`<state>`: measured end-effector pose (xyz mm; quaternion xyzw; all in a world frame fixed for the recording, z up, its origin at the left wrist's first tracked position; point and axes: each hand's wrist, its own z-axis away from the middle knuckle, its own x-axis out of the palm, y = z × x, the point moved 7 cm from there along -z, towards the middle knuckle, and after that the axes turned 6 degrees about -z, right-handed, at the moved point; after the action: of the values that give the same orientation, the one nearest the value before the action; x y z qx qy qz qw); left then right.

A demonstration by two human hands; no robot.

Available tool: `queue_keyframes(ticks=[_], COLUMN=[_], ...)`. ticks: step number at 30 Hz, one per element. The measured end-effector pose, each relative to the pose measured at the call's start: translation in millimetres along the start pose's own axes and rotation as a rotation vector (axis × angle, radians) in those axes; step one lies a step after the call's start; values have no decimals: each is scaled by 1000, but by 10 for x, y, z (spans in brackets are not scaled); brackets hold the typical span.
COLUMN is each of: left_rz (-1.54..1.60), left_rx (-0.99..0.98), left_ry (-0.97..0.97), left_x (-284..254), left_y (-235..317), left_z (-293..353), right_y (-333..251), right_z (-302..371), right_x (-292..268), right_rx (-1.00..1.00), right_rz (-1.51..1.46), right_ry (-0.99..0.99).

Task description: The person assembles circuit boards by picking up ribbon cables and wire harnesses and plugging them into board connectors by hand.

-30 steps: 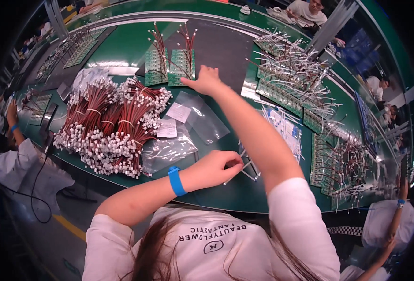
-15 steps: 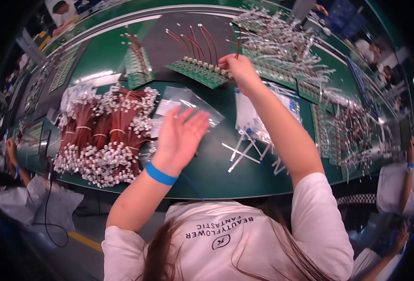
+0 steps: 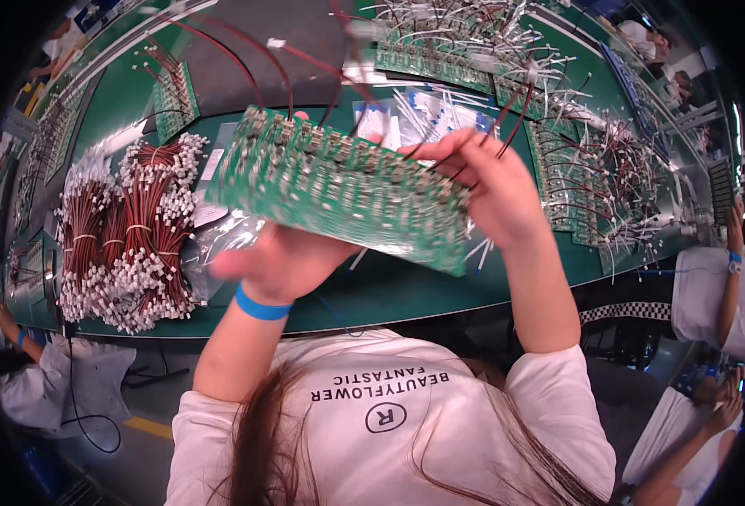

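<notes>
Green circuit board (image 3: 347, 194), held by right hand (image 3: 503, 190), partly hides left hand (image 3: 292, 260), grip unclear.

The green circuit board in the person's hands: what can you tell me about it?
The green circuit board is a long, flat, stiff-looking rectangle covered in repeating rows of tiny pale and dark parts, slightly blurred. Dark red and black wires rise from its upper edge, some with white ends. It is tilted, sloping down toward the right, and held above the table. The right hand holds its right end; the left hand is partly hidden behind it, so its exact contact is unclear.
</notes>
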<state>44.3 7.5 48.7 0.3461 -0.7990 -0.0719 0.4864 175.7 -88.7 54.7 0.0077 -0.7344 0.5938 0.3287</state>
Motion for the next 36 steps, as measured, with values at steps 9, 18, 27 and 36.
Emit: queue_keyframes(ticks=[9,18,27,36], left_rz=[723,247,-32,2], left_rx=[-779,-560,-320,-510], left_ry=[285,206,330,241], left_x=[278,-44,-437,-417], left_y=[-455,120,345,170], left_z=[321,-532,-978,-221], right_y=[130,-467,-363,-517], right_z=[-521,-424,204,1165], right_x=[-2,-1062,-644,1994], right_rx=[499,126,157,-86], right_rz=[206,787,863,152], right_ry=[-472,118,39,-1214])
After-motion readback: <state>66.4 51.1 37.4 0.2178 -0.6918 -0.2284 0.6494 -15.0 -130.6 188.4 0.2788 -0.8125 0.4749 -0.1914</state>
